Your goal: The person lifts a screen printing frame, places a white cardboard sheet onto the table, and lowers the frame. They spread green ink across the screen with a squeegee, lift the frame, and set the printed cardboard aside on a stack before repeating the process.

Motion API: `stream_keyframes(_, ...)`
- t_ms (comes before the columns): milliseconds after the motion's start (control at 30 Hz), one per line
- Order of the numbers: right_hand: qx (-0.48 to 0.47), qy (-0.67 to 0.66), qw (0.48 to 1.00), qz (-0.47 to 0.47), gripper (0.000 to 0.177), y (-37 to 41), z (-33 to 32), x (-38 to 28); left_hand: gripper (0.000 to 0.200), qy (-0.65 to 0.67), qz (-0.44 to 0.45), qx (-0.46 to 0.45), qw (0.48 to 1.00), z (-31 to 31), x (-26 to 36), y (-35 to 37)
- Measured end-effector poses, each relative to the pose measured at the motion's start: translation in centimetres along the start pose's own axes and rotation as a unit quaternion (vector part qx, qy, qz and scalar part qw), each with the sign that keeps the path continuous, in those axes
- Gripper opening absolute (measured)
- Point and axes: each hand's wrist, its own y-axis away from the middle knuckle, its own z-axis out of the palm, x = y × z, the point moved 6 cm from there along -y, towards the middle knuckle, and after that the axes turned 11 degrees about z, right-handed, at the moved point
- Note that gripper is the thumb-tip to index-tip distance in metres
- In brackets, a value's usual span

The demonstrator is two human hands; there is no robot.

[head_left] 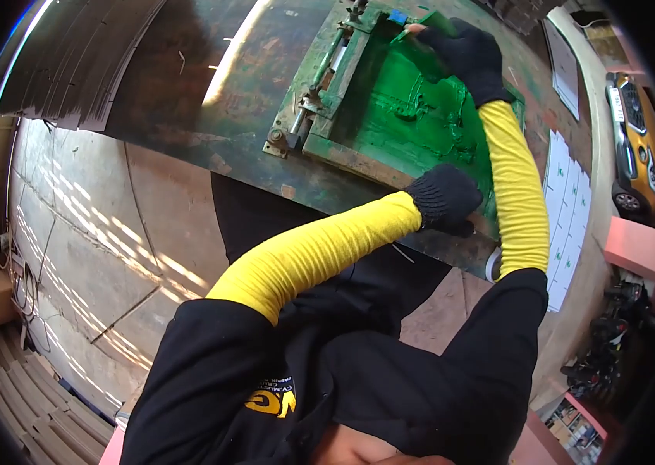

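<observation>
Leaning over the desk [188, 85], the person works with both gloved hands at a printing frame [350, 155] flooded with green ink [412, 108]. The frame lies flat by the desk's near edge, toward its right end, with a metal hinge clamp [304, 105] fixed to its left side. The right hand [467, 54] reaches to the frame's far edge, its grip closed around a green-smeared squeegee [420, 39] that rests in the ink. The left hand [443, 200] sits on the frame's near rail with its fingers curled under; whether that grip pinches the rail or only presses on it cannot be told. Dark sheets [79, 62] are stacked beyond the desk's far left corner. White printed sheets [567, 194] lie on the floor past its right edge.
</observation>
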Motion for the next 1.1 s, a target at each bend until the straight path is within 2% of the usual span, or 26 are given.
stream_keyframes(100, 0.029, 0.061, 0.997, 0.028, 0.083, -2.4, 0.1, 3.3, 0.048, -0.012, 0.013, 0.029, 0.999, -0.2, 0.0, -0.1)
stream_keyframes(200, -0.060, 0.035, 0.995, 0.070, 0.089, -4.2, 2.1, 5.0, 0.048, -0.013, 0.014, 0.033, 0.999, -0.2, 0.0, -0.1)
stream_keyframes(333, -0.072, 0.024, 0.992, 0.102, 0.092, -5.7, 4.0, 4.7, 0.047, -0.014, 0.017, 0.040, 0.999, -0.1, 0.0, -0.3)
stream_keyframes(500, -0.046, 0.062, 0.991, 0.113, 0.078, -7.3, 4.2, 4.3, 0.048, -0.009, 0.016, 0.048, 0.999, -0.4, 0.1, -0.2)
stream_keyframes(533, 0.055, 0.014, 0.995, 0.077, 0.072, -7.6, 2.7, 4.1, 0.048, -0.012, 0.020, 0.044, 0.999, -0.3, 0.2, -0.3)
stream_keyframes(600, 0.251, -0.080, 0.965, -0.006, 0.060, -7.1, -0.5, 4.1, 0.049, -0.033, 0.029, 0.052, 0.998, -0.2, 0.3, -0.4)
stream_keyframes(633, 0.255, -0.079, 0.964, -0.005, 0.060, -6.9, -1.4, 4.8, 0.049, -0.044, 0.034, 0.055, 0.997, -0.2, 0.4, -0.3)
stream_keyframes(700, 0.358, -0.153, 0.921, -0.005, 0.046, -4.6, -5.9, 7.3, 0.049, -0.063, 0.049, 0.041, 0.996, -0.2, 0.6, -0.4)
stream_keyframes(733, 0.364, -0.145, 0.920, -0.003, 0.046, -2.6, -7.6, 8.4, 0.049, -0.076, 0.061, 0.029, 0.995, -0.2, 0.9, -0.4)
stream_keyframes(800, 0.312, -0.077, 0.939, 0.123, 0.050, 1.5, -10.4, 12.2, 0.049, -0.092, 0.090, 0.020, 0.992, -0.2, 1.7, -0.7)
stream_keyframes(900, 0.271, -0.194, 0.912, 0.240, 0.055, 9.3, -10.5, 21.2, 0.049, -0.111, 0.091, 0.036, 0.989, -0.5, 2.5, -0.5)
stream_keyframes(933, 0.248, -0.215, 0.903, 0.276, 0.055, 11.9, -9.8, 24.5, 0.049, -0.115, 0.085, 0.072, 0.987, -0.9, 2.8, -0.4)
stream_keyframes(1000, 0.231, -0.094, 0.922, 0.298, 0.056, 17.9, -8.8, 28.1, 0.049, -0.120, 0.075, 0.135, 0.981, -1.8, 3.3, 0.1)
stream_keyframes(1067, 0.125, -0.004, 0.928, 0.350, 0.052, 22.1, -6.0, 29.5, 0.048, -0.135, 0.084, 0.148, 0.976, -3.2, 4.4, 0.5)
stream_keyframes(1100, 0.083, 0.019, 0.944, 0.318, 0.048, 22.8, -5.5, 27.9, 0.047, -0.142, 0.075, 0.168, 0.973, -4.2, 5.1, 0.6)
